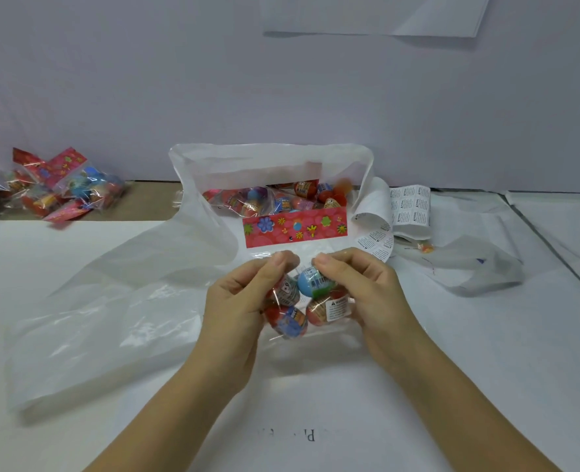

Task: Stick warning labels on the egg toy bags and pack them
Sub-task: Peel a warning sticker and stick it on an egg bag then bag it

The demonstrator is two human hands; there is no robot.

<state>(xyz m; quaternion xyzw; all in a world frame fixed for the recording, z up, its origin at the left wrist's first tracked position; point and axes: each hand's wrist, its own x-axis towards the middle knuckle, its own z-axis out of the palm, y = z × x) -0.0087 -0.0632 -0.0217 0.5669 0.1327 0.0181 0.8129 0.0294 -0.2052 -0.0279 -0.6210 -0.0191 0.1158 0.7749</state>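
both hands, the left hand and the right hand, pinch the egg toy bag. a white label is on it. the big white bag stands open behind.

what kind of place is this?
Probably a packing and labelling bench. White sheets of printed warning labels lie beside a large translucent white plastic bag of packed toys; a pile of clear egg toy bags with red header cards sits left. Left hand and right hand grip another bag.

A plain pale wall rises behind the tabletop, which is covered in white paper. A white sheet hangs on the wall.
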